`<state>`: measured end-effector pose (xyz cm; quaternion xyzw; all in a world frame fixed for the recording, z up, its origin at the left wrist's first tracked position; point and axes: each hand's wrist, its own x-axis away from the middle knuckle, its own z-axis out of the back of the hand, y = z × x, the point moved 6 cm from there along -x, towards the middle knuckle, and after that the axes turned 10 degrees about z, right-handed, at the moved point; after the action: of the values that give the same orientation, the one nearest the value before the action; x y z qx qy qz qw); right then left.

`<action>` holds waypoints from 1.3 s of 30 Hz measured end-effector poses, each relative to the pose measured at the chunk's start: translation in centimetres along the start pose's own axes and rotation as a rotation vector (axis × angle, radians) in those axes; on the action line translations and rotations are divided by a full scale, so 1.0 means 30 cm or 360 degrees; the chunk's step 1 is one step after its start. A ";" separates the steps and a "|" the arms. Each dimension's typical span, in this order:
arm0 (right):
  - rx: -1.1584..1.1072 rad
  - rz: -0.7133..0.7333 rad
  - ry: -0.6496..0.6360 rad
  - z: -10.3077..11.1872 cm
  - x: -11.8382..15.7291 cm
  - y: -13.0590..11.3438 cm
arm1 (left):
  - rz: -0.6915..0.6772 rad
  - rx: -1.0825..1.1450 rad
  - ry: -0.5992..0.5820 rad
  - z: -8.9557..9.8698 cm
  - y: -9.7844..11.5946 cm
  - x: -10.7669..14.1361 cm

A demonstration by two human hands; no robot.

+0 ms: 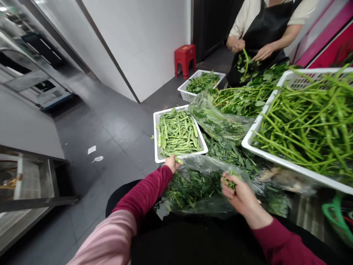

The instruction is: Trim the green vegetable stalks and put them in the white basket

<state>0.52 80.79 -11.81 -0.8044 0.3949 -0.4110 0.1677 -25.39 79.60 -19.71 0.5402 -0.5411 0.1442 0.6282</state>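
My left hand (172,163) is closed on a green stem (178,161) at the near edge of a white basket (156,136) full of thick, cut green stalks (179,132). On the right, my right hand (236,191) is closed around some green leaves (230,181), held above the near side of an open clear plastic bag (209,163). Dark leafy greens (190,187) fill that bag, which lies in front of my body between the two hands.
Across from me a person (264,33) in a black apron handles greens. A large white basket of long green stems (311,125) stands at right, a smaller basket (187,96) and red stool (185,59) further back. Grey floor lies left, with paper scraps (92,149).
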 end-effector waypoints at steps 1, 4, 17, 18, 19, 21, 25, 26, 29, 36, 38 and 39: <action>0.0035 -0.0020 0.0003 -0.002 -0.002 0.005 | -0.0017 -0.0061 0.0056 -0.051 0.019 -0.066; 0.0109 -0.0030 0.0066 0.013 -0.011 -0.001 | -0.0030 -0.0318 0.0106 -0.208 0.059 -0.233; 0.0230 -0.0178 0.0311 0.117 -0.017 -0.032 | 0.0012 -0.1866 -0.0380 0.028 -0.391 -0.249; 0.0242 -0.0185 0.0299 0.115 -0.015 -0.025 | -0.0048 -0.1953 -0.0435 0.056 -0.424 -0.232; 0.0255 -0.0182 0.0280 0.111 -0.015 -0.020 | -0.0108 -0.2040 -0.0494 0.072 -0.453 -0.220; 0.0274 -0.0161 0.0229 0.098 -0.018 -0.012 | -0.0223 -0.2212 -0.0609 0.074 -0.499 -0.210; 0.0308 -0.0095 0.0126 0.068 -0.020 -0.007 | -0.0430 -0.2497 -0.0831 0.015 -0.525 -0.195; 0.0340 -0.0079 0.0105 0.065 -0.019 -0.006 | -0.0486 -0.2550 -0.0887 -0.004 -0.510 -0.186; 0.0560 -0.0060 0.0048 0.076 -0.015 -0.001 | -0.0662 -0.2663 -0.1018 -0.061 -0.404 -0.123; 0.1011 -0.0097 -0.0159 0.112 0.004 0.072 | -0.1753 -0.2702 -0.1240 -0.128 -0.128 0.364; 0.0954 -0.0186 -0.0278 0.085 0.036 0.132 | -0.2011 -0.2584 -0.1177 -0.107 -0.122 0.508; 0.0860 -0.0251 -0.0340 0.065 0.059 0.168 | -0.2123 -0.2522 -0.1135 -0.093 -0.132 0.566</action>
<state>0.19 76.15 -15.05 -0.7975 0.1877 -0.4259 0.3839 -14.58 73.59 -7.11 0.1778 -0.2297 -0.7786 0.5563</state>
